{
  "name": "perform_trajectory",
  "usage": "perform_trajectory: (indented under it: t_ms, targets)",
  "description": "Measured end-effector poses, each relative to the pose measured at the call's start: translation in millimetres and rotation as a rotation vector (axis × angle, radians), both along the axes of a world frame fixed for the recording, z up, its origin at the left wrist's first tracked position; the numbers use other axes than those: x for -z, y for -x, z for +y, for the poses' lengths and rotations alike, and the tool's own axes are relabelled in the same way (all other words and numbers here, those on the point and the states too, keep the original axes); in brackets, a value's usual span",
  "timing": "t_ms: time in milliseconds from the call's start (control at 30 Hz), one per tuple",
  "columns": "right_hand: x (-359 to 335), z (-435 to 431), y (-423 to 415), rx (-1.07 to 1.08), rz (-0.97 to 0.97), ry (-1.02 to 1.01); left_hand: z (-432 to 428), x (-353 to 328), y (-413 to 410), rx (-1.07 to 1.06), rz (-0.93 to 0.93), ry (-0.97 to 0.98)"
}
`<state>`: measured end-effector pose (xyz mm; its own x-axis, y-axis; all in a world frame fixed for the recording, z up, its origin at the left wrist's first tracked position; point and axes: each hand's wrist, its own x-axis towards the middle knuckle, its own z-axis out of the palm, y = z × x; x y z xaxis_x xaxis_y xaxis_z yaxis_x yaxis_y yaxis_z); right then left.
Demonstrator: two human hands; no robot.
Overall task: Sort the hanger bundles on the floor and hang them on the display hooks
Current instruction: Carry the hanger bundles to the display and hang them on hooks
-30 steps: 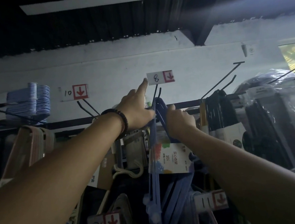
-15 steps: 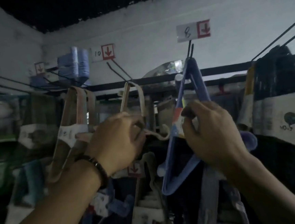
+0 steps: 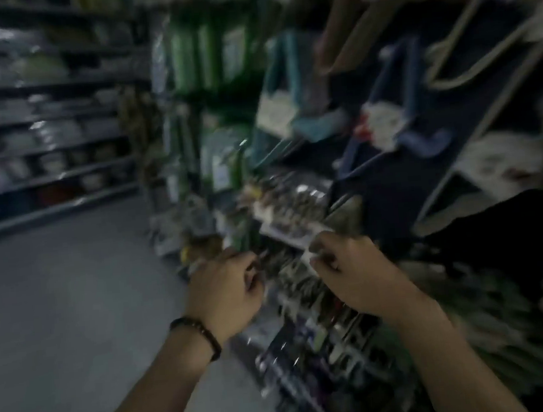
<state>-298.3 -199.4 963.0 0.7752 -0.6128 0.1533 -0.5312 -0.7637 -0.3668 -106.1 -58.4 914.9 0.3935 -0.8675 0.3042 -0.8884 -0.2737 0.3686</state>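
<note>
The picture is heavily blurred by motion. My left hand [image 3: 226, 288], with a dark bead bracelet on its wrist, is held out low with its fingers curled and nothing in it. My right hand [image 3: 351, 276] is beside it, fingers also curled, holding nothing that I can make out. Blue hanger bundles [image 3: 397, 122] with white paper labels hang on the display at the upper right, well above both hands. Beige hangers [image 3: 480, 53] hang further right. No hanger bundle on the floor can be made out.
Low racks of small packaged goods [image 3: 296, 210] stand right in front of my hands. Green packs [image 3: 204, 57] hang higher up in the middle. Long shelves with wrapped goods [image 3: 44, 133] run along the left. Grey floor [image 3: 59, 306] spreads at the lower left.
Both hands have let go of the blue hanger bundle on the hook marked 8 and dropped low. The view has swung down and left, away from the upper hooks.
</note>
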Motion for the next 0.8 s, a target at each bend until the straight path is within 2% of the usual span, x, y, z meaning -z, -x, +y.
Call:
perform_trajectory:
  t_ms: [167,300,533,800]
  targets:
    - [133.6,86.7,-105.9,-0.198,0.236,-0.280,139.9,140.5,-59.3,-0.291,0.259,-0.373]
    - [197.6,149.3,-155.6,-0.266,0.361,-0.427,229.0,201.0,-79.7,-0.425,0.412,-0.521]
    - [270.7,196.4,-214.2,-0.323,0.544,-0.585,308.0,234.7,-107.3,-0.593,0.618,-0.601]
    - [307.7,173.8,-307.7,-0.473,0.668,-0.639,303.7,257.3,-147.9,-0.813,0.761,-0.600]
